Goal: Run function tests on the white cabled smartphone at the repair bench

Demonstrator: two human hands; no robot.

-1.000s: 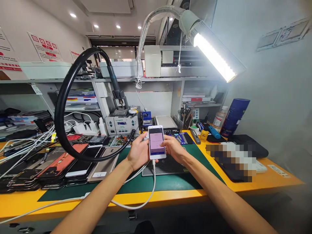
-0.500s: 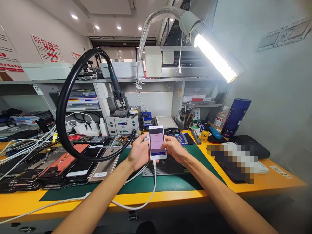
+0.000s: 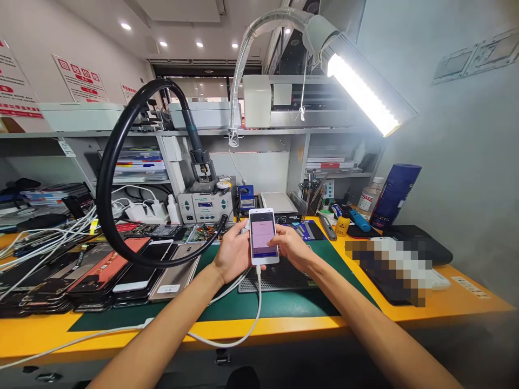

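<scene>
A white smartphone [image 3: 263, 232] with a lit pinkish screen is held upright between my hands, above the bench. My left hand [image 3: 234, 246] is closed around its left side, with fingertips showing below its lower edge. On the right edge, my right hand [image 3: 291, 246] grips the phone, its thumb over the lower right of the screen. A white charging cable [image 3: 258, 302] is plugged into the phone's bottom and curves down to the left. Under the hands lies a dark perforated plate [image 3: 267, 282] on a green mat [image 3: 292, 308].
Stacked phones and phone parts [image 3: 133, 275] lie to the left, under a thick black hose [image 3: 103, 178] from a grey soldering station [image 3: 206, 205]. A lit lamp [image 3: 360, 92] hangs overhead. Bottles [image 3: 368, 197] and dark devices [image 3: 417, 240] stand or lie at the right.
The view has shifted slightly, so everything sits a little further right. Both hands keep the same hold on the phone, and the thumb stays by the screen.
</scene>
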